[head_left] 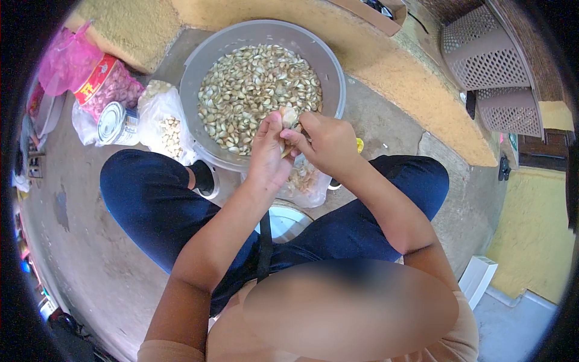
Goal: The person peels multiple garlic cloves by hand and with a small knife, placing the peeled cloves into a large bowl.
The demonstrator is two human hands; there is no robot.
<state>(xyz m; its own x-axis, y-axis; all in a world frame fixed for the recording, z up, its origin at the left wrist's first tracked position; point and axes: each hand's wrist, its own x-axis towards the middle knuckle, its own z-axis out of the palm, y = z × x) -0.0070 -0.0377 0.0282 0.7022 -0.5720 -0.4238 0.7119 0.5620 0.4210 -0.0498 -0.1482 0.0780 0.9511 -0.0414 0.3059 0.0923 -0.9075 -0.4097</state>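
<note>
L hand (268, 154) & R hand (325, 142) both pinch one garlic clove (289, 116) over grey basin (199, 66). Bare concrete floor (90, 241), yellow wall (531, 241).

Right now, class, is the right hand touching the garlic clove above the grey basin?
Touching. The head view shows the right hand pinching the garlic clove, no gap, the left hand gripping it too.

Home courtyard: concrete floor (84, 241), yellow wall (531, 241), basin of garlic cloves (202, 60).
</note>
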